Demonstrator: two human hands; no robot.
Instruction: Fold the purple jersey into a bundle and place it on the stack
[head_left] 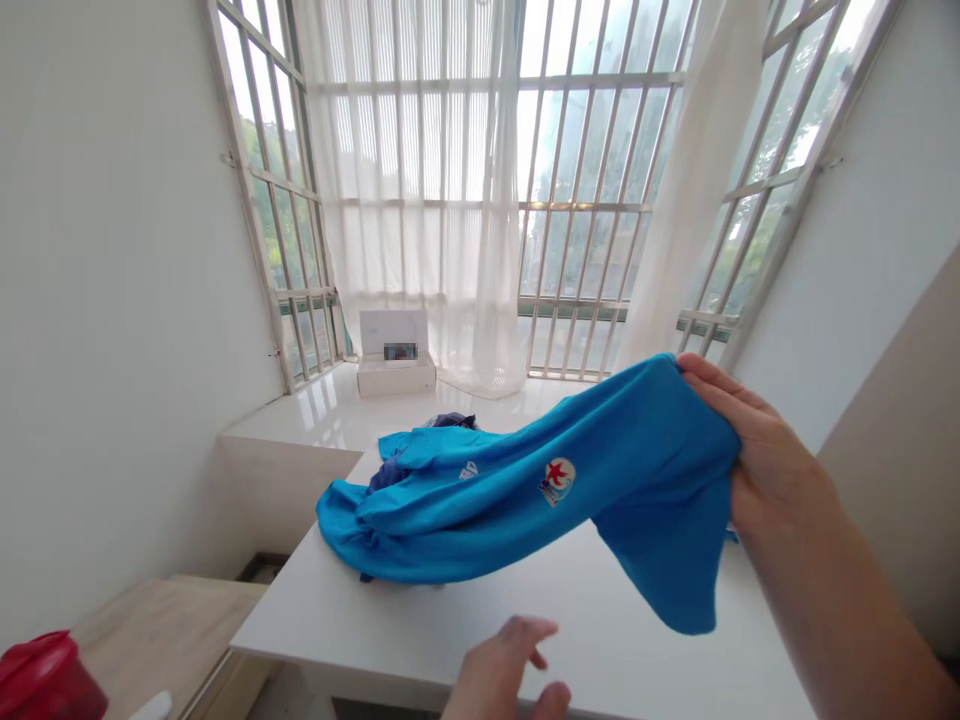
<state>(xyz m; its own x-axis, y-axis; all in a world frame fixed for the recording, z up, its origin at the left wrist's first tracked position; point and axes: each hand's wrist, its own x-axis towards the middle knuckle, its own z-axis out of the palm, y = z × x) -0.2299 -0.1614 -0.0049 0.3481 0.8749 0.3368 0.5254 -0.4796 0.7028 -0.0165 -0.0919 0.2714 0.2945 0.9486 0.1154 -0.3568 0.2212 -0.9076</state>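
Right fingers (pixel 714 384) on one blue garment (pixel 637 445)

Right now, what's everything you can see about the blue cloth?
The blue cloth looks soft, thin and creased, with a small white mark and a round badge bearing a red star shape. The right hand grips one end, lifted above the white table; the other end lies bunched there, dark blue fabric showing between its folds.

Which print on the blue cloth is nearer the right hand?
The red-star print: it's farther right on the cloth, closer to the right hand. The white print is smaller and shows no red.
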